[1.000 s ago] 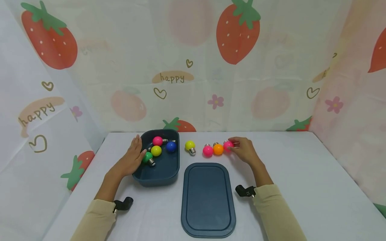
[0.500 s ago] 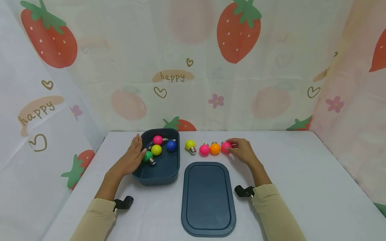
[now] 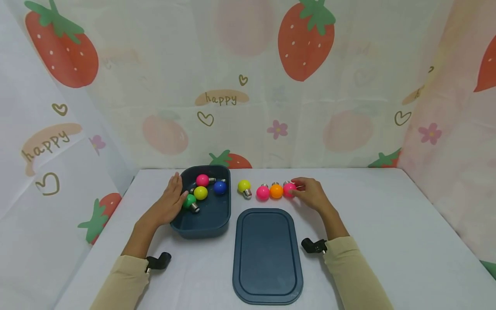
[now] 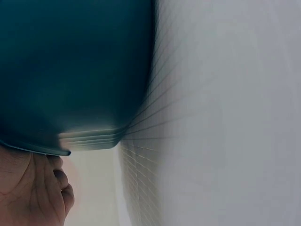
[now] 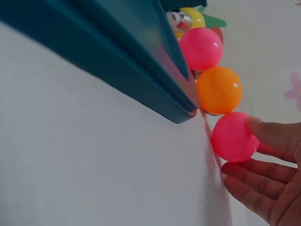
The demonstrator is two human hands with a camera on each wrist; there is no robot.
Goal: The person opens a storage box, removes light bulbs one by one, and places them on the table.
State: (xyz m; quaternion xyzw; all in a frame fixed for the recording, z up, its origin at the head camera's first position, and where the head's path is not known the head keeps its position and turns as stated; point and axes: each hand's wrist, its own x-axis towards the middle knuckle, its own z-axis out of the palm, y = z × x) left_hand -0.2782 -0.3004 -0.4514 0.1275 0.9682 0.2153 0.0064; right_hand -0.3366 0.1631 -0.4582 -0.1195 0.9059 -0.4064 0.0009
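With straight fingers, my left hand (image 3: 169, 202) rests against the left wall of a dark blue plastic box (image 3: 201, 232); the left wrist view shows the hand (image 4: 33, 188) beside the rim. Inside lie a pink bulb (image 3: 202, 180), a yellow bulb (image 3: 200, 193), a blue bulb (image 3: 220, 187) and a green bulb (image 3: 189, 201). My right hand (image 3: 313, 194) pinches the rightmost pink bulb (image 5: 234, 137) between thumb and fingers. Left of that bulb, an orange bulb (image 3: 276, 191) and another pink bulb (image 3: 262, 193) stand in a row, metal bases pointing away.
Another yellow bulb (image 3: 244, 186) lies between the box and the row. In front of the row a dark blue lid (image 3: 267, 258) lies flat on the white table (image 3: 387, 241). A strawberry-print cloth (image 3: 310, 129) hangs behind the table.
My right hand has shifted slightly left with the pink bulb, and the orange and other pink bulbs have slid left along with it. My left hand stays at the box.
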